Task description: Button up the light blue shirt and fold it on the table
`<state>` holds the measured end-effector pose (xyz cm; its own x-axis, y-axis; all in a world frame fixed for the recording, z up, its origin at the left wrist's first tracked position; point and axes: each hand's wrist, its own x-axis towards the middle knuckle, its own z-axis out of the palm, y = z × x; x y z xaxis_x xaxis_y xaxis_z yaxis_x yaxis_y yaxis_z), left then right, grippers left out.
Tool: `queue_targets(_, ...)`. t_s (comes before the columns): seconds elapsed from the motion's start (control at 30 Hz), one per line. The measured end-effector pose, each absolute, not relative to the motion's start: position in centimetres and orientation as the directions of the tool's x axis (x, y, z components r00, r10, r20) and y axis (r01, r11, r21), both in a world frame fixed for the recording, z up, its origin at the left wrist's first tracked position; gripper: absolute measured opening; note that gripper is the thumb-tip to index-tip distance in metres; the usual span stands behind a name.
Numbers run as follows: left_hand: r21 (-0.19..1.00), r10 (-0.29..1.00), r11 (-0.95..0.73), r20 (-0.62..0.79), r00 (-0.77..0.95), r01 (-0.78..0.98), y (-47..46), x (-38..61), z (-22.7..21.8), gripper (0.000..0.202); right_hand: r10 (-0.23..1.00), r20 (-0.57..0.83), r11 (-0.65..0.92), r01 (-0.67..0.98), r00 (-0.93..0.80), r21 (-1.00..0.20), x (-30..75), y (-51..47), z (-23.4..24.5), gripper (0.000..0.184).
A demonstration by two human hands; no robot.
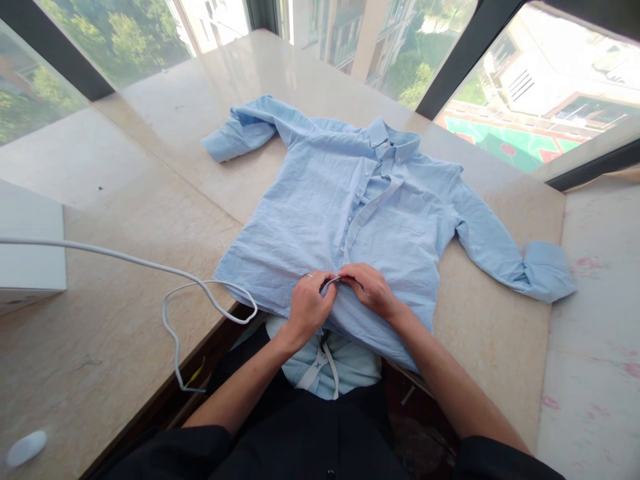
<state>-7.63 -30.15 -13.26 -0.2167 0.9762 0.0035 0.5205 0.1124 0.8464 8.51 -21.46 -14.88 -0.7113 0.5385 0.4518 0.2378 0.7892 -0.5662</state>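
Note:
A light blue button-down shirt lies front side up on the stone-topped ledge, its collar toward the windows and both sleeves spread outward. Its front is partly open from the collar down, with several small white buttons showing along one edge. Low on the front, my left hand pinches the shirt's edge between thumb and fingers; a ring is on one finger. Close beside it, my right hand pinches the same strip of the front. Any button between the fingertips is hidden.
A white cable loops over the ledge on the left, near the shirt's hem. At the far left stands a white box, and a white oval object lies at the lower left. Windows border the back; a flowered wall is at right.

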Motion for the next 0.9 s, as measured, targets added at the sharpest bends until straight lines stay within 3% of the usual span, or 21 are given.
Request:
queue_targets(0.43, 0.770, 0.961, -0.074, 0.226, -0.162, 0.634, -31.0, -7.5, -15.3, 0.019, 0.464, 0.505, 0.845, 0.194, -0.728, -0.497, 8.8, -21.8, -14.8, 0.029)
queue_targets(0.7, 0.725, 0.889, -0.219, 0.425, -0.172, 0.653, -31.0, -7.5, -16.6, 0.015, 0.615, 0.415, 0.728, 0.280, -0.671, -0.625, 8.9, -21.8, -14.8, 0.011)
queue_targets(0.9, 0.708, 0.869, -0.259, 0.467, -0.161, 0.657, -30.9, -7.5, -16.7, 0.014, 0.614, 0.365, 0.703, 0.274, -0.700, -0.657, 9.4, -21.7, -14.6, 0.016)
